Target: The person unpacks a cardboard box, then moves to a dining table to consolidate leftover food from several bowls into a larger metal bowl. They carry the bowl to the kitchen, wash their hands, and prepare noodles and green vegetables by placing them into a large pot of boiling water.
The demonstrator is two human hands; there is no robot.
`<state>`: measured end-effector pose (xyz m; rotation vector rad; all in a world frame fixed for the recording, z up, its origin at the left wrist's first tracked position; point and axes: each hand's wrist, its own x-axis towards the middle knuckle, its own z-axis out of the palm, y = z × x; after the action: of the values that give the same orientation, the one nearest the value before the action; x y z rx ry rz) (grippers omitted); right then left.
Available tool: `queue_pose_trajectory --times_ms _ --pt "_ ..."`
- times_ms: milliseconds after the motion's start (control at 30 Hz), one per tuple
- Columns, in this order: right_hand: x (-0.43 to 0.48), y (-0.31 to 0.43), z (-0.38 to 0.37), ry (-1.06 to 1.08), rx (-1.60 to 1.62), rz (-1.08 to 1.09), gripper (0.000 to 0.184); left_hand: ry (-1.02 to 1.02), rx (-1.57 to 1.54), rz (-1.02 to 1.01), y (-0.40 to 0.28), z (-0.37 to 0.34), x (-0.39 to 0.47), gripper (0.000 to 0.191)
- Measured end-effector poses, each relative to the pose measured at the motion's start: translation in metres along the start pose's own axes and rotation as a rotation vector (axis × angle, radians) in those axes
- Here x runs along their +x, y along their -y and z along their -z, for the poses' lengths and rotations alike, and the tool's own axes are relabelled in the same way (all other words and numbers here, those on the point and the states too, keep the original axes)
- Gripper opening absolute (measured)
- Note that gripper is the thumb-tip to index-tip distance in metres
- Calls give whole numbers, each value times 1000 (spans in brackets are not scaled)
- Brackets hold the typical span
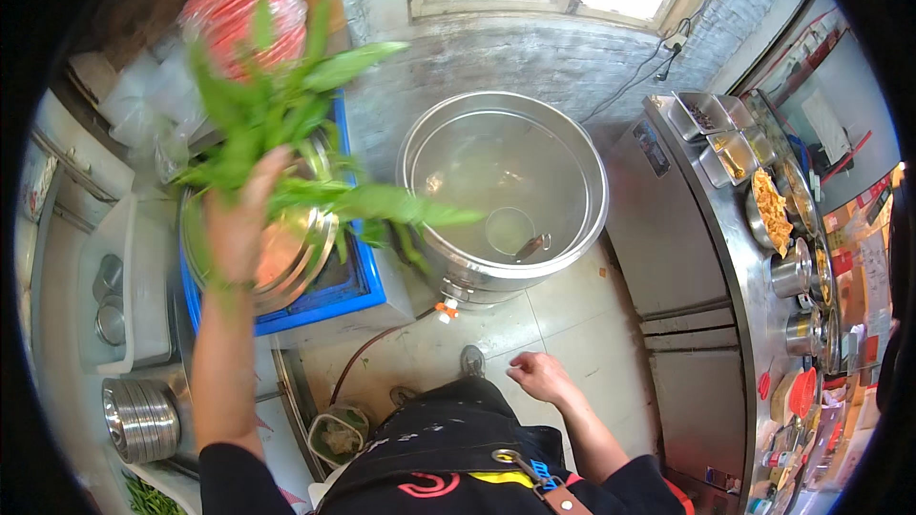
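Observation:
My left hand [247, 204] grips a bunch of leafy green vegetables [283, 111], whose long leaves fan out and blur with motion. Beneath the bunch a round metal bowl [322, 257] sits on a blue-edged stand [376, 286], partly hidden by my arm and the leaves. To the right, a large stainless steel pot [501, 186] stands on the floor, with a small metal object [531, 249] inside near its wall. Some leaf tips overlap the pot's left rim in the picture. My right hand [540, 375] hangs before my apron, its fingers curled and apparently holding nothing.
On the right runs a steel counter [758, 400] with food containers, including a bowl of yellow chips [771, 211]. Stacked metal plates [141, 420] and a white plastic tub [129, 300] are at left. A hose [365, 350] with an orange valve [447, 310] and a bin [338, 435] are low.

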<state>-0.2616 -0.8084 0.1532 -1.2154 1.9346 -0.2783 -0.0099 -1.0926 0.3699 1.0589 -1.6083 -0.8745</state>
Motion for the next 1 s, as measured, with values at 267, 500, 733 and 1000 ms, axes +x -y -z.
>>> queue_pose_trajectory --times_ms 267,500,733,1000 --pt "-15 -76 40 -77 105 -235 31 370 29 87 125 -182 76 26" --pt "0 -109 74 -114 130 -268 32 399 31 163 114 -238 108 25" --pt "8 -98 83 -143 102 -291 31 511 235 213 121 -248 118 68" --pt "5 -112 43 -140 268 -331 28 83 303 223 204 -195 20 52"
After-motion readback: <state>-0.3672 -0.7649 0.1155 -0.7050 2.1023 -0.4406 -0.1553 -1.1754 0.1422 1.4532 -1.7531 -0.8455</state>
